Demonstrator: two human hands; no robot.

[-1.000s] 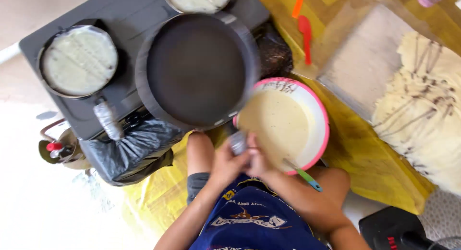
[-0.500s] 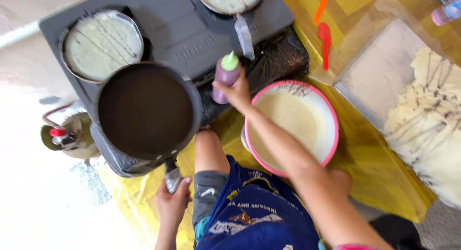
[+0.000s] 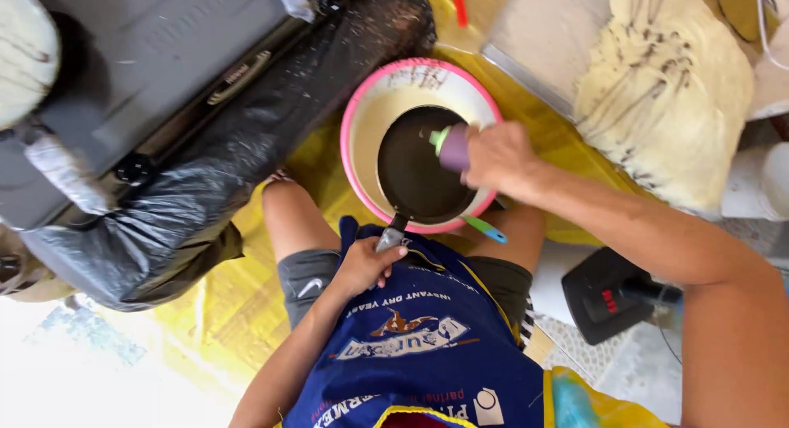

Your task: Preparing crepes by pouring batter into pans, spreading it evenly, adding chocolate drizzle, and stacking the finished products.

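Left hand is closed on the handle of a rigid, likely heavy dark pan; a soft squeeze bottle is gripped mid-body by right hand.

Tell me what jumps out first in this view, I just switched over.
A dark frying pan sits over the pink-rimmed bowl of pale batter at centre, its handle gripped by the left hand. The right hand holds a purple squeeze bottle with a green tip over the pan. To the upper right lies a stack of thin pale crepes; a grey stove wrapped in black plastic fills the upper left.
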